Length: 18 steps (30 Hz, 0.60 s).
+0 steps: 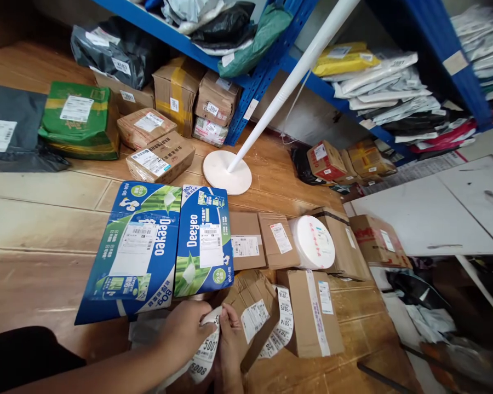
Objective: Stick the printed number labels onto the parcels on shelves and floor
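A paper strip of printed number labels is pinched between my two hands, with 5007 and 5008 readable on it. My left hand is closed round the strip, fingers curled. Close beside it, my right hand pinches the strip's upper edge with thumb and fingers. A further length of the label strip curls over the boxes on the right, showing 5014 to 5016. Just beyond my hands stand two blue and green Deeyeo boxes, a larger one and a smaller one. A tilted brown carton lies next to my right hand.
A white pole on a round base stands ahead. Brown cartons and a white round package lie right. Wrapped parcels, including a green one, line the left. Blue shelves hold bagged parcels. A white cabinet stands right.
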Motion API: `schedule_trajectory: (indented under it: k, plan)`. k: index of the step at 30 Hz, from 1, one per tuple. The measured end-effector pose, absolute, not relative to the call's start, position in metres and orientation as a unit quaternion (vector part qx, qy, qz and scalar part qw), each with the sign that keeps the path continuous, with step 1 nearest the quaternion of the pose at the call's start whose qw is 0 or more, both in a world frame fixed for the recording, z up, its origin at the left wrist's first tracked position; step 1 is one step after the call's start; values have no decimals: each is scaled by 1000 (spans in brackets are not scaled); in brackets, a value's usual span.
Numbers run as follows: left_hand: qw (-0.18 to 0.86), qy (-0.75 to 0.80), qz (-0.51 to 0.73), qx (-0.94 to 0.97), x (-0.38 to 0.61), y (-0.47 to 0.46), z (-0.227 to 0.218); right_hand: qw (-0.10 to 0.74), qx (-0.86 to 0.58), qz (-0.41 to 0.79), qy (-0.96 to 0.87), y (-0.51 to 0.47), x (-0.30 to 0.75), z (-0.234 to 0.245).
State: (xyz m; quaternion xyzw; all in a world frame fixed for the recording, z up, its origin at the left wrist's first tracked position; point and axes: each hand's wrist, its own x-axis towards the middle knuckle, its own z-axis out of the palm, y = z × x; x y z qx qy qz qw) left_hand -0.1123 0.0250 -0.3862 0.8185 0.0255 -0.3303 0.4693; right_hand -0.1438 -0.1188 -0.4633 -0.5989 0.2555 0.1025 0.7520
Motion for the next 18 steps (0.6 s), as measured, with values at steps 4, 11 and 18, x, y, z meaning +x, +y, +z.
schedule_trajectory:
  k: [4,11,18]
  plan:
    - [427,23,-345,835,-114,26,-395,824,-488,146,248,-122,-151,-477]
    - [313,11,-347,884,-110,26,-400,804,-525,110,257,-110,-163,-490]
    - [374,37,-323,868,-112,31,-402,735,-610,5,297,-103,-159,-506]
